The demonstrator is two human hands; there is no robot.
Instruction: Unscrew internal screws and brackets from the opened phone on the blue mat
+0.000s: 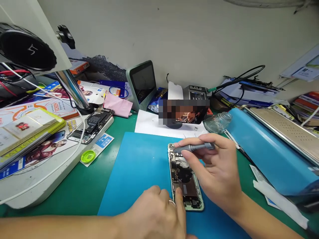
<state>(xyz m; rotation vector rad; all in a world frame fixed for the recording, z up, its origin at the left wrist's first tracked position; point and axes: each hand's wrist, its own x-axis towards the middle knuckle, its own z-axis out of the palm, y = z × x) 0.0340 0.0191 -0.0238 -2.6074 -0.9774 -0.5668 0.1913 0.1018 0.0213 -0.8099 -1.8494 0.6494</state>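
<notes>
An opened smartphone (pixel 184 186) lies on the blue mat with its circuit board and inner parts exposed inside a pale green frame. My left hand (pixel 157 212), with a ring on one finger, presses an outstretched finger on the phone's lower left part; its other fingers are curled. Between the thumb and fingers of my right hand (pixel 219 166) is a grey screwdriver (pixel 195 148), held nearly level over the phone's top end. The screwdriver's tip is near the upper left corner, and I cannot tell whether it touches. My right hand covers part of the phone's right edge.
Around the phone spreads a blue mat (pixel 139 159). At left, another opened phone (pixel 92 124) and a green lid (pixel 88 156) lie by a microscope stand (pixel 67 86). A glass jar (pixel 219 122), a propped phone screen (pixel 190 113) and a blue roll (pixel 269 149) stand behind and right.
</notes>
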